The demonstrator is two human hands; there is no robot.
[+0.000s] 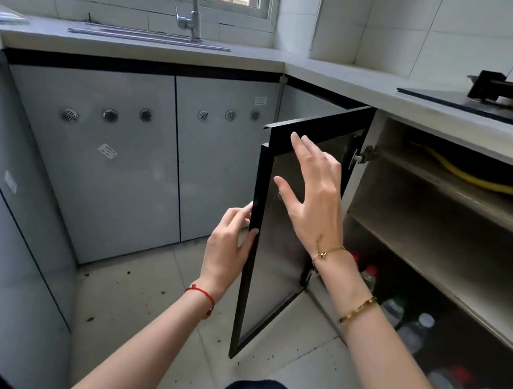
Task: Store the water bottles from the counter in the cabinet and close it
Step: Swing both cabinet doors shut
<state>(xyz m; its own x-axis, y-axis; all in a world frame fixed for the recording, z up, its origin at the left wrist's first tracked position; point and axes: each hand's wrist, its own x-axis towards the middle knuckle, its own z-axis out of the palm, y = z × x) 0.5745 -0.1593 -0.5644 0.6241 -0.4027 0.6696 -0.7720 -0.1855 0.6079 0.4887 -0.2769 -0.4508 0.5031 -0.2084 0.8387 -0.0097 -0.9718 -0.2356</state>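
Item: cabinet door (277,247), black-framed, centre frame, standing wide open
Left hand (228,250): fingers pinching the door's free edge
Right hand (313,186): spread wide, empty, in front of the inner panel; contact cannot be told
Water bottles (414,331): on the cabinet (448,196) floor, lower right; the counter (348,81) in view holds none
Step, by judgement: closing. Swing the door from its edge, withdraw the right arm before it shuts, and keep fingers off the hinge side

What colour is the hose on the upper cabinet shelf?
Yellow; the hose shows in the head view.
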